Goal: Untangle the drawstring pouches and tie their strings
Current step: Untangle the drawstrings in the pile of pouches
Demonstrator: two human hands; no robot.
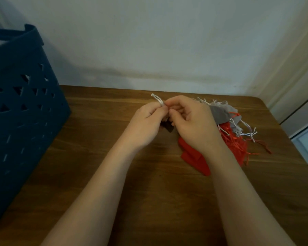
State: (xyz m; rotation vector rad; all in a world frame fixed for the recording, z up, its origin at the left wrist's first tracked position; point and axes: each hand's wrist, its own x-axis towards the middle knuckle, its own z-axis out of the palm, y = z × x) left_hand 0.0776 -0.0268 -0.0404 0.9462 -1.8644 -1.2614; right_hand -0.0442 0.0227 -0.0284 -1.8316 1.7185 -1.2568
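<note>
While both hands meet over the middle of the wooden table (pixel 100 174), the left hand (pixel 146 125) curls its fingers and pinches a white string (pixel 157 99), and a small loop of that string pokes up past the fingertips. The right hand (pixel 190 121) is curled too, and its fingertips press in at the same spot, so it looks like it pinches the string as well, though its fingers hide part of the grip. I think the hands sit so close together because they are tying a knot. A dark pouch (pixel 168 127) hangs just under the hands, mostly hidden, and the string seems to belong to it.

Just beside the right hand lies the pile still to do: grey pouches (pixel 220 113) with white strings and red pouches (pixel 194 155) with red strings (pixel 236 142), all mixed up together. It is kept close, likely so the next pouch is easy to reach.

Far to the left stands a big blue basket (pixel 21 107), maybe for the finished ones
</note>
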